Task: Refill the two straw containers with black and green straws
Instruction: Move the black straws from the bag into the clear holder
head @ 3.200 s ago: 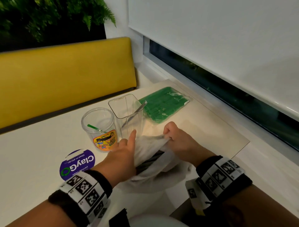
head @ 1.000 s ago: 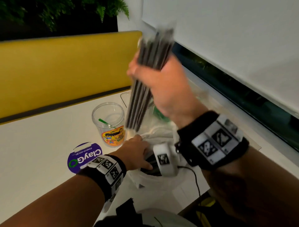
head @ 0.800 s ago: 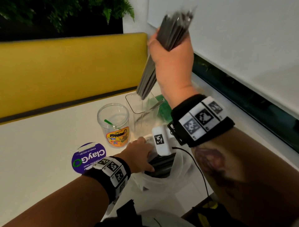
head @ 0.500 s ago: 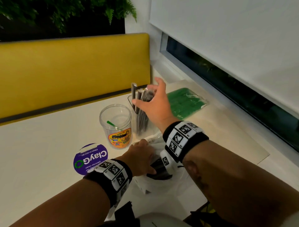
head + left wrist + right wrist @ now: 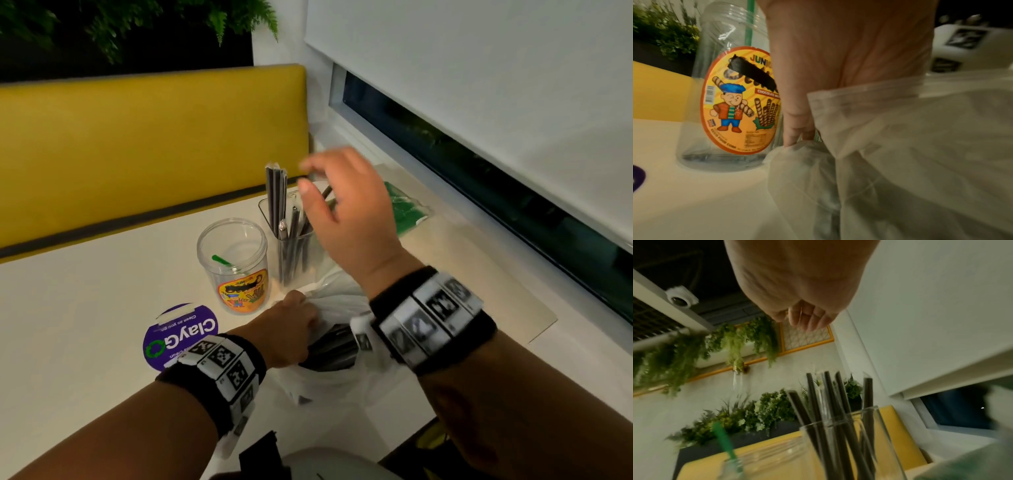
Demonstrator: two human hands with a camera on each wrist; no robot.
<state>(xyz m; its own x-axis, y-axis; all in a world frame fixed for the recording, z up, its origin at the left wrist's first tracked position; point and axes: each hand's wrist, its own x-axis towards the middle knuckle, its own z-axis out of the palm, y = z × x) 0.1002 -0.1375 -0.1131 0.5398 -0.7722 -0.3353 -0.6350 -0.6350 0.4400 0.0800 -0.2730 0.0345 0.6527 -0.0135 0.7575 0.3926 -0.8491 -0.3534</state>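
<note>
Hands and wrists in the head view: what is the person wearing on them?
Both hands, left hand and right hand, are bare, with no gloves, and the forearms are bare with no sleeves. Each wrist carries a black band faced with white blocks printed with black square marker patterns. A small white unit with one such marker hangs under the right wrist.

Head view high, facing down over table (image 5: 85, 308), left wrist view low, close against round jar (image 5: 731, 100), right wrist view angled upward, sharing square container (image 5: 851, 443) with head view
</note>
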